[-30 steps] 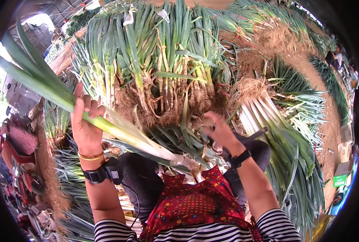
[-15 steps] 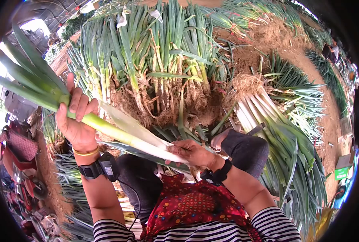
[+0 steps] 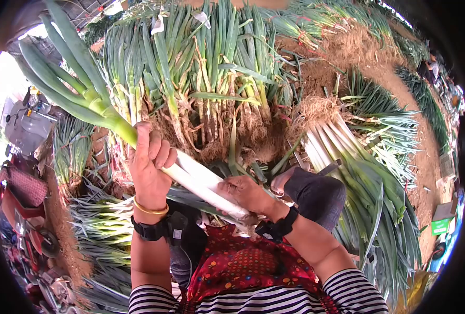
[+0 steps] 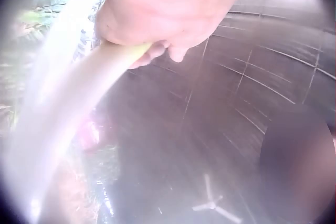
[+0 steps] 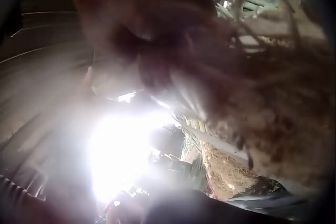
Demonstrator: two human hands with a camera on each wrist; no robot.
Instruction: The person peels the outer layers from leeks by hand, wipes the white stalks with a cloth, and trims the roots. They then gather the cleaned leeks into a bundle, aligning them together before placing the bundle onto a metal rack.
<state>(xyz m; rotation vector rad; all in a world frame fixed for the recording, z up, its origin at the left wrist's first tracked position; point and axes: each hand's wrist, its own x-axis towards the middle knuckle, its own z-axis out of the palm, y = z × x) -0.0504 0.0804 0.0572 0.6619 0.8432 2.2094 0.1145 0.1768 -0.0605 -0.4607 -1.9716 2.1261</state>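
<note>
A long green onion [image 3: 195, 187] slants across in front of the person, its green leaves up at the left and its white root end low at the centre. The left hand [image 3: 153, 165] has its fingers curled round the stalk just under the leaves. Lower down, the right hand [image 3: 249, 194] grips the white part near the root end. A loose pale outer layer runs along the upper side of the stalk. In the left wrist view the white stalk [image 4: 68, 106] comes out below the hand [image 4: 163, 11]. The right wrist view is dark and glared, with blurred roots [image 5: 283, 124] close by.
Upright bundles of green onions [image 3: 190, 78] stand ahead. To the right lies a pile of cleaned, white-stalked onions [image 3: 368, 178], roots toward the back. More onions [image 3: 101, 220] lie at the left, beyond them a red motor scooter [image 3: 26, 204]. The person's knee [image 3: 316, 199] is beside the right hand.
The right hand, at first apart from the onion, has come in to the white end and grips it. The left hand has moved right, and the leaves have swung more upright.
</note>
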